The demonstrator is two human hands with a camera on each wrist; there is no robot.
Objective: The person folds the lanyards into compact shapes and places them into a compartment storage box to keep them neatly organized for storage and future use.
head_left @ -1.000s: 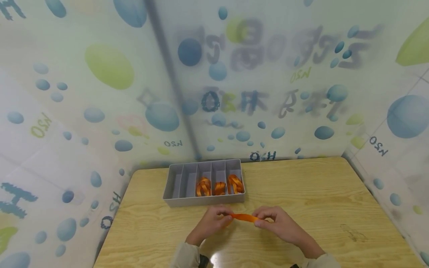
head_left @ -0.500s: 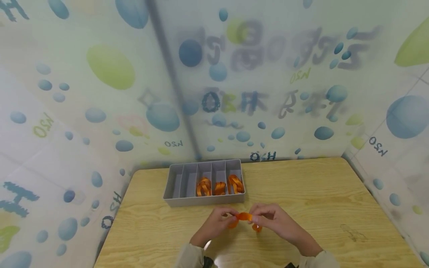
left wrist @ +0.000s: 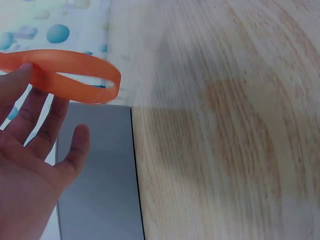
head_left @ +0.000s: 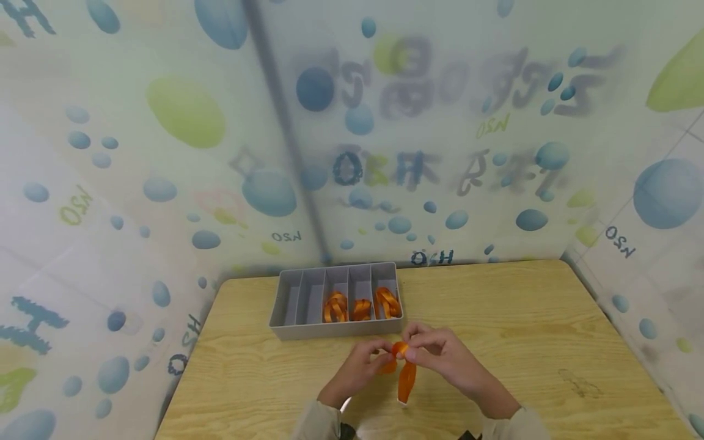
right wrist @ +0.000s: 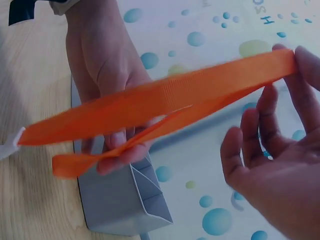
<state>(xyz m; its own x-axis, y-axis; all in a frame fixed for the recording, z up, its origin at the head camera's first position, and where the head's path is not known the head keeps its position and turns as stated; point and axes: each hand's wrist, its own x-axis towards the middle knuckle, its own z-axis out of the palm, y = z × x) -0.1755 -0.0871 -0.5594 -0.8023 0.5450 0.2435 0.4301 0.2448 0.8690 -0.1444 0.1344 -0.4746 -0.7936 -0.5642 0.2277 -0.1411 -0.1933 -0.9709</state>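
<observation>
An orange ribbon (head_left: 407,382) is held between both hands in front of the box, its hanging end tipped with white. My left hand (head_left: 354,370) pinches it on the left, where a loop of the ribbon (left wrist: 102,94) sticks out past the fingers in the left wrist view. Close beside it, my right hand (head_left: 448,363) pinches the ribbon between thumb and fingers. In the right wrist view the doubled ribbon (right wrist: 180,92) stretches from the right fingertips across the front of the left hand (right wrist: 102,60), covering part of its fingers.
A grey divided box (head_left: 337,330) stands behind the hands near the wall. Bundled orange ribbons (head_left: 335,307) lie in its three right compartments; the two left ones hold nothing visible. The wooden table (head_left: 528,330) meets patterned walls (head_left: 467,159) at the back and sides.
Both hands have come closer together, shortening the taut stretch of ribbon between them. A ribbon end with a white tip now hangs below the right hand.
</observation>
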